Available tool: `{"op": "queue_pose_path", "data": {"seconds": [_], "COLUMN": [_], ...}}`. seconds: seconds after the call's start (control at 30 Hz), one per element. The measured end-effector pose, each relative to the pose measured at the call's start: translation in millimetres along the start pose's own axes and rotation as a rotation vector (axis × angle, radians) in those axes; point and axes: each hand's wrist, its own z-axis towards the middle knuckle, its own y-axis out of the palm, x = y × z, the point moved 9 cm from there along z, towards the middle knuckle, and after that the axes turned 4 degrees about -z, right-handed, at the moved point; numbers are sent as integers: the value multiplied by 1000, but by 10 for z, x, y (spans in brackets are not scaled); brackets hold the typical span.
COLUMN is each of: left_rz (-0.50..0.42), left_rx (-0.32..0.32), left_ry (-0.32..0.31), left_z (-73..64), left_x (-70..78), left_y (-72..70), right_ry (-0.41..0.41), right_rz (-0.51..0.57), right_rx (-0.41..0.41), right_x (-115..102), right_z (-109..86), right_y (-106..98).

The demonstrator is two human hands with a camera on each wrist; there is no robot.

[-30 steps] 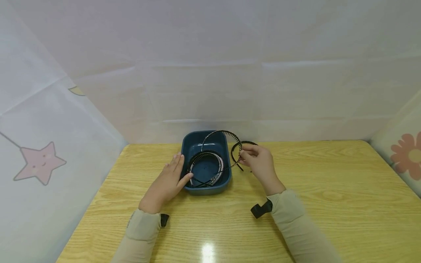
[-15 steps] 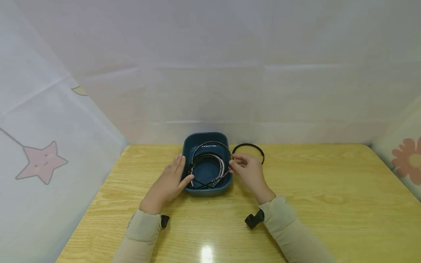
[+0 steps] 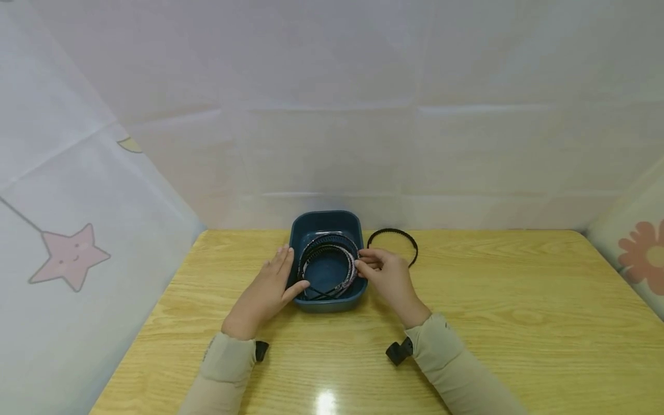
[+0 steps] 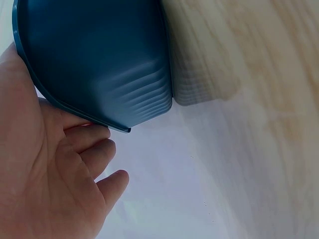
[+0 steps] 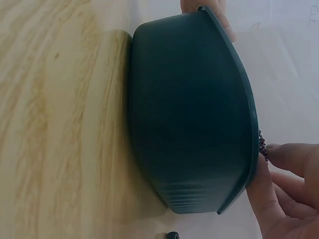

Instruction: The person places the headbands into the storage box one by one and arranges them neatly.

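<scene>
A dark blue plastic basin (image 3: 324,222) stands at the back of the table with several headbands (image 3: 307,253) nested in it. My left hand (image 3: 263,295) rests on its left rim, fingers straight and thumb reaching over the front left corner. With thumb and index finger, my right hand (image 3: 388,281) pinches a thin patterned toothed headband (image 5: 262,144) at the right rim. That headband lies low over the others inside the basin. In the right wrist view, the basin wall hides most of it. Just behind the right hand, a black toothed headband (image 3: 392,230) lies on the table.
A pale cloth backdrop (image 3: 332,150) rises right behind the basin at the table's back edge. Light wood-grain tabletop (image 3: 519,311) stretches to both sides and in front. A black wrist strap (image 3: 399,350) sticks out from the right sleeve.
My right hand has moved left and lowered the patterned headband from above the basin down into it. The left hand stays on the rim. The black headband now shows more fully.
</scene>
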Motion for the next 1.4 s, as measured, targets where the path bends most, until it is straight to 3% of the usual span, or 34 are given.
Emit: {"op": "queue_pose_path", "data": {"seconds": [0.27,0.53,0.7,0.9,1.4], "left_rz": [16,18,9,8,4], "left_rx": [14,19,14,7,2], "left_ry": [7,7,5,4,-3], "left_z": [1,-12,-15,-5,-2], "left_x": [4,-2,11,9,7], "left_y": [-13,-27,-36,-31,-9], "right_ry": [-61,-58,-34,-31,178], "right_rz": [-116,-64,-21,-72,-126], "right_rx": [-43,-84,-69,2,80], "right_x": [-71,-74,-14,132,702], "right_z": [9,24,62,134,222], "right_y": [29,6,-83,-271,-746]}}
